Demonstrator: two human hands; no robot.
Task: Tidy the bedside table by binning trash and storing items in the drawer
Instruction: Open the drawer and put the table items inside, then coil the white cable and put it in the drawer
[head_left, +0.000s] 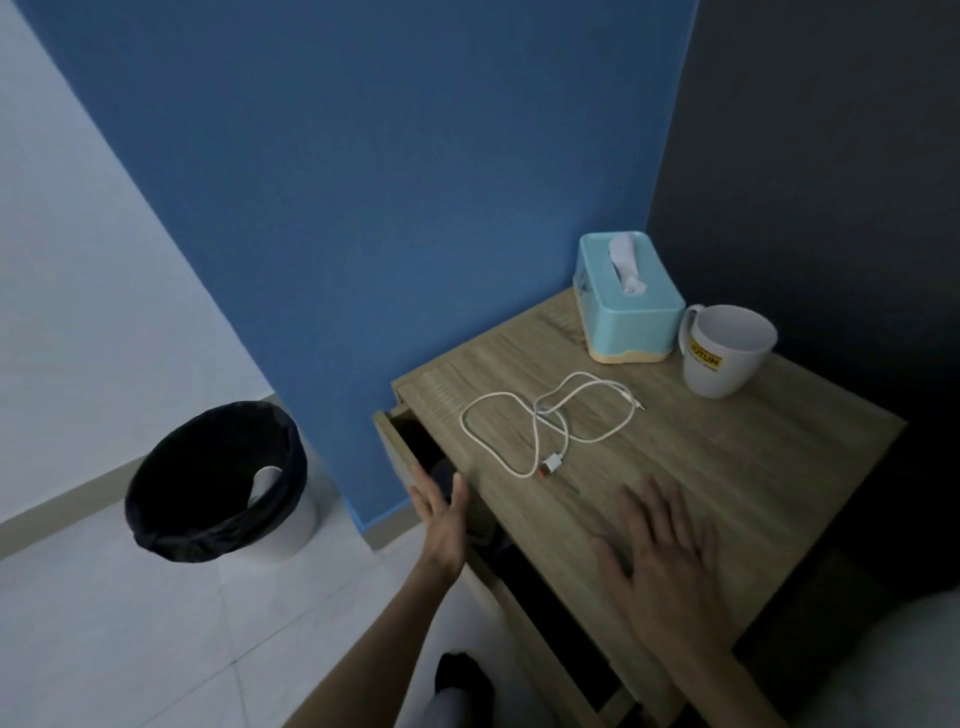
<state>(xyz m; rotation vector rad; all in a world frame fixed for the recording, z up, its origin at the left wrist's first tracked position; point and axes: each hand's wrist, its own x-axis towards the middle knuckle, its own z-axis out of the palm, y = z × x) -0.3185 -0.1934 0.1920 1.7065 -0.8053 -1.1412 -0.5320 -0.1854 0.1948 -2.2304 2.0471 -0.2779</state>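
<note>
Brace the part-open drawer (397, 447) with that flat, empty left hand (441, 519), then bunch the white cable (540, 410) lying on the bedside table (727, 467) with the spread, empty right hand (670, 571) before dropping it in.

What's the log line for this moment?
left hand open at open drawer | right hand open over table | cable, tissue box, mug on table | bin on floor

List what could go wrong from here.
1. The left hand is at the open drawer; shutting the drawer could pinch it.
2. The loosely looped cable could snag or trail out when lifted.
3. The mug stands near an edge of the table; a sweep might knock it.
</note>
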